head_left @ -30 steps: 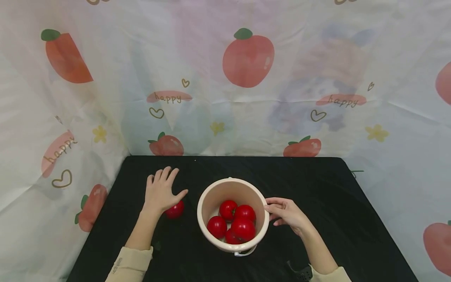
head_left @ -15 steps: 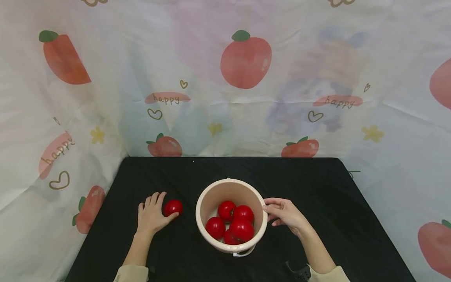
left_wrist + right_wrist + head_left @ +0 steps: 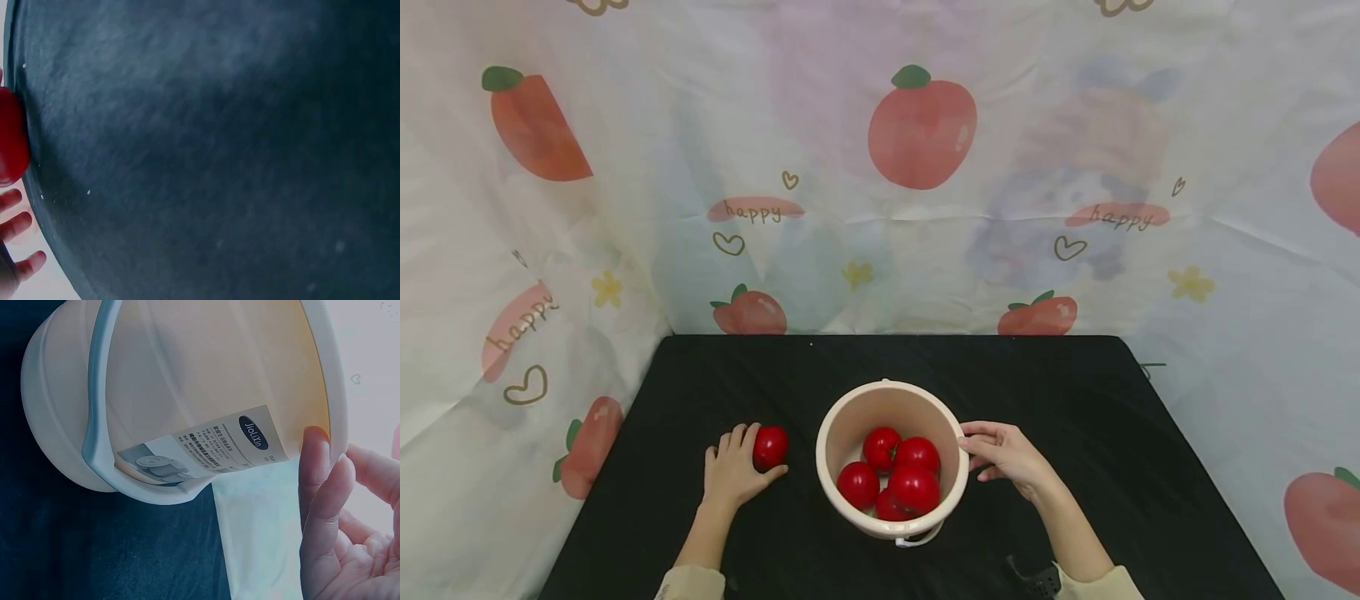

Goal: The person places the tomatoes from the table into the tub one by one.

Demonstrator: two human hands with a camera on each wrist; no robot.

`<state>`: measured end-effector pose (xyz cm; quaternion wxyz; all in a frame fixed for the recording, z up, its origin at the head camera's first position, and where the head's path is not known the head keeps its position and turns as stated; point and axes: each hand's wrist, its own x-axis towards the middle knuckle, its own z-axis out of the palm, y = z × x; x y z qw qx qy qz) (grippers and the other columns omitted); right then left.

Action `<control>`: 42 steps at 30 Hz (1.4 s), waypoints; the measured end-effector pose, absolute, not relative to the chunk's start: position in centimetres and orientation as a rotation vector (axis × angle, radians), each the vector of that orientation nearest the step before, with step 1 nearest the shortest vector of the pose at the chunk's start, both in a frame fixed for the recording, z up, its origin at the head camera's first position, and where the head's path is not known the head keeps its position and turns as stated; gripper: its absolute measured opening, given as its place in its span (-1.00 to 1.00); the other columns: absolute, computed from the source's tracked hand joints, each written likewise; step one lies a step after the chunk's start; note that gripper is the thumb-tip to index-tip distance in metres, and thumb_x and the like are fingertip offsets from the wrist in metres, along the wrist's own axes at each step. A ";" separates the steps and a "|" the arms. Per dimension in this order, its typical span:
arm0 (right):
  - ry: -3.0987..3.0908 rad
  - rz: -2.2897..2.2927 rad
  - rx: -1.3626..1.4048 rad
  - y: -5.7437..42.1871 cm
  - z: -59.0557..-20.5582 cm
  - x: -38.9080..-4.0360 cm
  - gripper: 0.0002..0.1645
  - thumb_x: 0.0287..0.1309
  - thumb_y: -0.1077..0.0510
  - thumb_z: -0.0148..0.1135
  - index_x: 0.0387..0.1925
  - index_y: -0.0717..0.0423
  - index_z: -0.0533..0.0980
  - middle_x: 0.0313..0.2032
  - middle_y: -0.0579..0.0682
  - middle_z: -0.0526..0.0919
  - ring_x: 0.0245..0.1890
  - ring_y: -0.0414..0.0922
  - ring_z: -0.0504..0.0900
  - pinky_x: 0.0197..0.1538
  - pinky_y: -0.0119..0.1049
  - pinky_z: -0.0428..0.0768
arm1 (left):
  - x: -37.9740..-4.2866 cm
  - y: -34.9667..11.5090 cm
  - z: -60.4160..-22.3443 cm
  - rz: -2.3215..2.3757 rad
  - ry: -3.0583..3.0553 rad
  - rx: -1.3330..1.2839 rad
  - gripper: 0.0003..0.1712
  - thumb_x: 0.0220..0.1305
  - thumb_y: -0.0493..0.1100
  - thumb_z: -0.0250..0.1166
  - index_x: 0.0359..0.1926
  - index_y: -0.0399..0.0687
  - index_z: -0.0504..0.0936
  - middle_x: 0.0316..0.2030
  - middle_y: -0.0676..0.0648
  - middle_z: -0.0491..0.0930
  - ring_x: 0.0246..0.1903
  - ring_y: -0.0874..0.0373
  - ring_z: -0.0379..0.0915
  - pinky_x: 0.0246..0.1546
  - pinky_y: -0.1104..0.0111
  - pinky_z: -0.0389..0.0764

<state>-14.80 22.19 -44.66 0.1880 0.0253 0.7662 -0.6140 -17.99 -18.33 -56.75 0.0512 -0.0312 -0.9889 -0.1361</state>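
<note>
A red tomato lies on the black table, left of a cream bucket. My left hand is against its left side, with the thumb below it and the fingers spread, fairly straight. In the left wrist view, only part of the tomato and some fingertips show at the edge. My right hand pinches the bucket's right rim between thumb and fingers, as the right wrist view shows on the bucket. Inside the bucket lie several tomatoes.
The black table extends around the bucket. The bucket's handle hangs down at its front, and a label is stuck on its side. A white printed curtain stands behind and beside the table.
My left hand came down and back from above the tomato, then moved right against it. The tomato has shifted slightly toward me. The right hand and bucket stay in place.
</note>
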 end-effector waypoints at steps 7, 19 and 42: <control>2.156 -1.722 0.080 22.2 -44.8 -14.8 -0.41 0.11 0.06 0.23 0.06 0.39 0.39 -0.28 0.05 0.66 -0.46 -0.13 0.61 -0.46 -0.34 0.61 | -18.0 -18.2 -56.9 -0.454 -3.011 -0.069 -0.04 -0.19 0.29 0.36 0.18 -0.12 0.30 0.09 -0.24 0.33 0.03 -0.17 0.22 -0.03 -0.16 0.27; 2.158 -1.722 0.082 22.2 -44.8 -14.9 -0.41 0.10 0.06 0.24 0.06 0.38 0.40 -0.31 0.03 0.66 -0.46 -0.13 0.60 -0.46 -0.35 0.61 | -18.1 -18.4 -57.3 -0.475 -2.992 -0.068 -0.06 -0.21 0.22 0.40 0.16 -0.15 0.31 0.09 -0.24 0.34 0.02 -0.16 0.22 -0.03 -0.14 0.28; 2.165 -1.720 0.094 22.1 -44.8 -14.9 -0.40 0.09 0.04 0.25 0.06 0.38 0.40 -0.31 0.03 0.65 -0.46 -0.13 0.60 -0.46 -0.34 0.61 | -20.8 -14.5 -46.7 -0.242 -2.641 -0.403 -0.14 -0.34 0.20 0.40 0.03 -0.12 0.42 0.01 -0.18 0.41 -0.01 -0.10 0.28 -0.06 -0.03 0.35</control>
